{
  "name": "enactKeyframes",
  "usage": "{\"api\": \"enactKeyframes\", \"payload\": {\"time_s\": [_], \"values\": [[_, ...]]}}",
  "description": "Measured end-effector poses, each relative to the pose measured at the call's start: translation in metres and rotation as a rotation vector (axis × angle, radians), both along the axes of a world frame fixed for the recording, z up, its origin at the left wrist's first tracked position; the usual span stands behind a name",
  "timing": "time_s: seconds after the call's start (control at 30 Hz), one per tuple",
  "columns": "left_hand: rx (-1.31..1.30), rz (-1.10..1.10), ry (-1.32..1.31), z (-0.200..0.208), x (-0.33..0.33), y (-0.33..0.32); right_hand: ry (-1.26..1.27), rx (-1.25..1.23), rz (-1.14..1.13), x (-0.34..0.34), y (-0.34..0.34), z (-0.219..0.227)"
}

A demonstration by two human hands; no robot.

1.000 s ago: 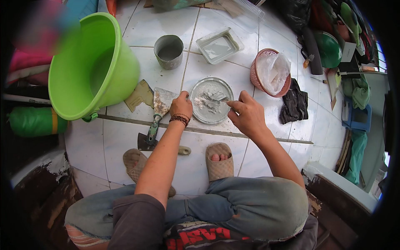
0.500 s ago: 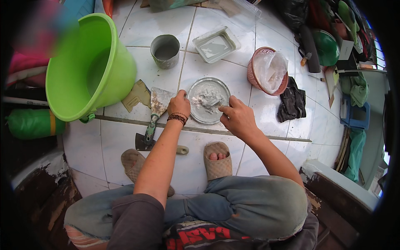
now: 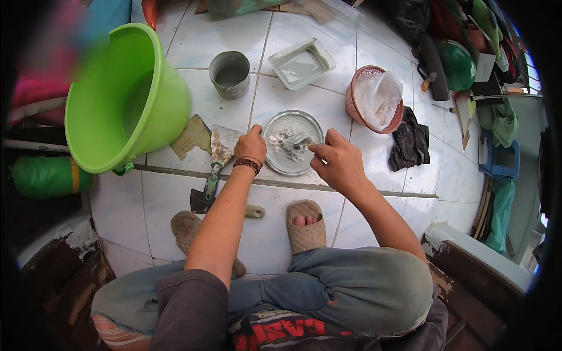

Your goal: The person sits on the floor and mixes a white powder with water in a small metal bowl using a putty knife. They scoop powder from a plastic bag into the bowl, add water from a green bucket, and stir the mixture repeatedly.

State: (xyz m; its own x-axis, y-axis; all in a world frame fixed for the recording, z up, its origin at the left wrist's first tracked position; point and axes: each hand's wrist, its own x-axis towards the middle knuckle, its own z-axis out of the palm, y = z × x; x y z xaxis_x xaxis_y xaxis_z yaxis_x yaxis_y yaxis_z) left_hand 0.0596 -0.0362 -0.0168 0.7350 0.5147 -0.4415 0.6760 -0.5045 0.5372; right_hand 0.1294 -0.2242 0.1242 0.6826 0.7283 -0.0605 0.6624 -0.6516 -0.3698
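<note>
A shallow round grey dish (image 3: 291, 164) sits on the floor with a heap of white powder (image 3: 284, 138) in it. My left hand (image 3: 250, 146) is closed at the dish's left rim, its thumb side against the edge. Over the right rim, my right hand (image 3: 341, 161) pinches a small grey tool (image 3: 302, 142) whose tip lies in the powder; most of its handle is hidden by the fingers. Beside my left hand lies a putty knife (image 3: 223, 146) with a stained blade, partly across a second dark-bladed scraper (image 3: 201, 200) under my left forearm.
A big lime-green bucket (image 3: 170, 93) stands at left, near a yellowish plastic scraper (image 3: 191, 137). Beyond the dish are a grey cup (image 3: 231, 88) and a rectangular tub (image 3: 301, 64). At right are a pink basket (image 3: 358, 108) holding a clear bag and a black plastic bag (image 3: 410, 140).
My right hand has shifted slightly with the tool, and the powder around its tip has been disturbed. The left hand stays at the dish's rim.
</note>
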Motion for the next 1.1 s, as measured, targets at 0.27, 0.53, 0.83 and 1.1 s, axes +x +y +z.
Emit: {"api": "enactKeyframes", "payload": {"time_s": [0.27,0.53,0.83,1.1], "values": [[-0.022,-0.008,-0.002,0.002,0.001,-0.003,-0.022,-0.038,0.004,0.009,-0.009,-0.025],[-0.036,-0.035,0.045,0.003,0.006,0.003,-0.042,0.031,0.046,0.001,-0.017,-0.023],[-0.072,0.004,0.011,0.002,0.001,0.002,-0.003,0.131,-0.005,-0.042,-0.089,-0.035],[-0.06,0.028,0.055,0.004,0.004,0.0,-0.107,0.3,-0.039,-0.036,-0.071,-0.057]]}}
